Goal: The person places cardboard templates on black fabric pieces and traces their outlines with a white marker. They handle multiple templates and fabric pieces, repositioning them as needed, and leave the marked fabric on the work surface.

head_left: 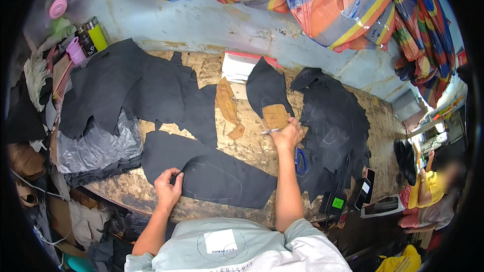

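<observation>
My left hand (169,187) pinches the edge of a black leather-like sheet (252,186), which lies near me and bears a pale drawn outline. A fold of the sheet lifts slightly beside the fingers. My right hand (289,135) is closed on a slim silver pen (270,131) pointing left. Its fingers also touch a tan template (276,116), which rests on a narrower black piece (265,83). Left of that, a long brown template (226,100) and a smaller brown template (236,131) lie on the worn wooden table (257,148).
Black sheets are piled at left (146,80) over a plastic-wrapped bundle (101,143), and at right (335,126). Blue-handled scissors (301,161) lie by my right forearm. A phone (365,189) stands near the right edge. Bottles (96,34) stand at far left. A person in yellow (427,189) is at right.
</observation>
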### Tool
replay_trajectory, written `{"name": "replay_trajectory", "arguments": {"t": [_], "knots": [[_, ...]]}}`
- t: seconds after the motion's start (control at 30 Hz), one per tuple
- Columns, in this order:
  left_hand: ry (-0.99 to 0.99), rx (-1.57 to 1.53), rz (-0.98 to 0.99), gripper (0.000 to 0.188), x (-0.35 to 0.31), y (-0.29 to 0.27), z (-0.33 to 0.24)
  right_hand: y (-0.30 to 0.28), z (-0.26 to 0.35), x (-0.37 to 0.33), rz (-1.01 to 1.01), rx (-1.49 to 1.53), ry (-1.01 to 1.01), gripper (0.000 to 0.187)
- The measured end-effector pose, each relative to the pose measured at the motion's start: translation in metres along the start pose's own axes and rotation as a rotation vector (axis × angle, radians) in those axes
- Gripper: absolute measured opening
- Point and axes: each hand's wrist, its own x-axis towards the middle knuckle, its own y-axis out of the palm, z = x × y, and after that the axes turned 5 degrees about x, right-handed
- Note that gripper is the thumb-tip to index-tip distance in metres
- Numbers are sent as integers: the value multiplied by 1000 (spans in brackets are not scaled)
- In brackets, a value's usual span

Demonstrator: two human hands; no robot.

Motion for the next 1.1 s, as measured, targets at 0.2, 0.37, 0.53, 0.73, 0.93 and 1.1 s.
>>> {"name": "replay_trajectory", "arguments": {"t": [0.2, 0.37, 0.53, 0.73, 0.93, 1.1], "knots": [[-15, -51, 22, 9, 5, 1, 0, -7, -11, 19, -73, 35, -22, 76], [-26, -98, 31, 9, 4, 1, 2, -11, -26, 28, -95, 565, 3, 47], [-41, -120, 27, 9, 4, 3, 4, -24, -26, 25, 4, 1184, 28, 46], [-40, -100, 21, 8, 4, 2, 5, -54, -21, 30, -67, 1423, -90, 40], [-7, -86, -3, 12, 4, 0, 6, -81, -30, 30, 45, 1454, -179, 33], [-11, -51, 12, 11, 5, 1, 4, -75, -38, 19, 235, 1346, -137, 33]]}}
